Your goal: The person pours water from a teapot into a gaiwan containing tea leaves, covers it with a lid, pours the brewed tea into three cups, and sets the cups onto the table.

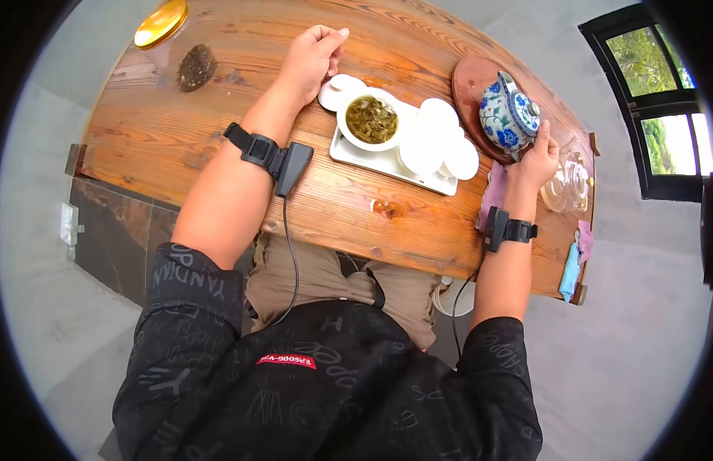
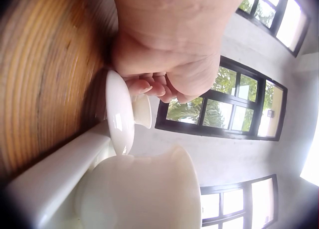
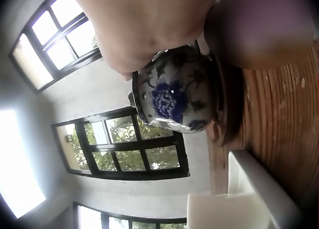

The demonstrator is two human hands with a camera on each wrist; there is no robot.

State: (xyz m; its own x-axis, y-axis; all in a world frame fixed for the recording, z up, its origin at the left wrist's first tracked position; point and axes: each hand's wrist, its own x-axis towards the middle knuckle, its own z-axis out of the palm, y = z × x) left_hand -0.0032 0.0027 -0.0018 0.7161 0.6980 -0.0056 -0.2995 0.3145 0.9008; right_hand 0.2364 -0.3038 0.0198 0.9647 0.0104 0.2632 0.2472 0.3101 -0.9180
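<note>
My right hand (image 1: pixel 538 160) grips the near side of a blue-and-white floral teapot (image 1: pixel 501 121). In the right wrist view the teapot (image 3: pixel 169 97) stands close over a round brown tray (image 1: pixel 465 81); the fingers are partly hidden behind the wrist. Past a white lid (image 1: pixel 341 91), my left hand (image 1: pixel 313 63) lies over the table with its fingers loosely curled and holding nothing. In the left wrist view those fingertips are right beside the lid's knob (image 2: pixel 143 111). A white bowl (image 2: pixel 139 194) with wet tea leaves (image 1: pixel 371 120) in liquid stands near the lid.
White cups (image 1: pixel 422 146), washed out by glare, share a white rectangular tray (image 1: pixel 352 151) with the bowl. A glass pot (image 1: pixel 575 184), a purple cloth (image 1: pixel 492 196) and a blue cloth (image 1: pixel 570 273) lie right. Far left are a gold-lidded jar (image 1: pixel 161 24) and a dark clump (image 1: pixel 196 67).
</note>
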